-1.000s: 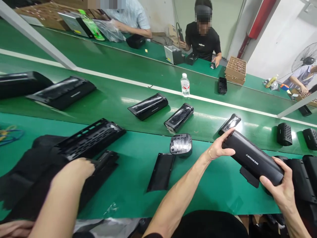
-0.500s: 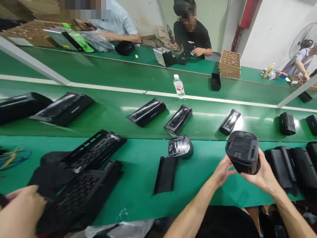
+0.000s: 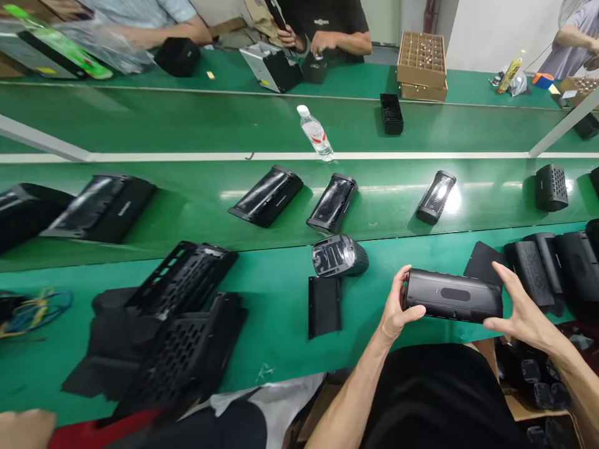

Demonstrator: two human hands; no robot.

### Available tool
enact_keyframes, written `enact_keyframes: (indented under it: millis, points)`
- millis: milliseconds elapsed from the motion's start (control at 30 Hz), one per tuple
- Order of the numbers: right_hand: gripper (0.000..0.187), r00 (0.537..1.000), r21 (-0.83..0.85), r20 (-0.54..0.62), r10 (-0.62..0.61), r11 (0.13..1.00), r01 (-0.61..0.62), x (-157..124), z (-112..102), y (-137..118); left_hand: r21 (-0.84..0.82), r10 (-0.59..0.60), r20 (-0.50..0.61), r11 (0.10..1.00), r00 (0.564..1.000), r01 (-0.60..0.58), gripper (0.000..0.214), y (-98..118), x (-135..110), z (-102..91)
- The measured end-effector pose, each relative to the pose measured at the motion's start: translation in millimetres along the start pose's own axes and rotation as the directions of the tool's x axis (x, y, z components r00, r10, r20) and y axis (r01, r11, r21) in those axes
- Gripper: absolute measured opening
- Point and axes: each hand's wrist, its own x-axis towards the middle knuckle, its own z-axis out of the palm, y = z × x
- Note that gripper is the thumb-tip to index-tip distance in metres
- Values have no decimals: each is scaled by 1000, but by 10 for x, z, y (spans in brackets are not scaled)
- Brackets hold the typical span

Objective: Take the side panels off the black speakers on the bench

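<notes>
A black speaker housing (image 3: 453,295) is held lengthwise above the green bench, its long side with an oval recess facing up. My left hand (image 3: 397,308) grips its left end, the thumb lying along the near edge. At the other end, my right hand (image 3: 521,312) is spread around the corner, its thumb at the lower edge. A thin black panel (image 3: 480,263) lies just behind that right end. To the left, a speaker housing with a glossy end (image 3: 334,255) stands by a flat black panel (image 3: 324,307).
Several speaker housings lie along the raised green strip, one of them a glossy housing (image 3: 436,196). Black grilles (image 3: 182,349) are piled at left, near a co-worker's hand (image 3: 28,429). More housings (image 3: 533,271) stand at right. A water bottle (image 3: 316,134) stands behind; co-workers sit opposite.
The housing in my hands has turned from end-up to lengthwise, and my hands have moved to its two ends. The view has tilted down. The co-worker's hand at left has drawn back.
</notes>
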Motion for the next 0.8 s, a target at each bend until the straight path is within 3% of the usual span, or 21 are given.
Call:
enact_keyframes:
  millis: [133,267,367,467,533,633,800]
  points:
    - [109,993,368,3,117,923,-110,-194,119,202,-36,-22,30,999,999,23,110,21,-31,-88]
    - [100,990,430,-62,130,898,-91,-250,223,127,26,-82,88,996,993,80,104,89,-3,-97]
    - [94,980,498,-105,167,862,-93,-269,261,45,72,-46,46,996,998,43,99,101,2,-58]
    - [94,945,670,-84,316,720,-181,-263,332,24,120,-46,-33,991,998,50,96,71,13,-23]
    - [94,907,759,-20,421,596,-261,-253,397,36,183,-137,-91,971,986,151,92,37,24,-24]
    - [85,851,798,103,515,468,-379,-263,490,64,258,-292,-152,910,944,323,82,-37,25,-61]
    - [66,772,826,199,603,320,-464,-336,634,141,263,-372,-183,874,910,410,71,-249,-19,-112]
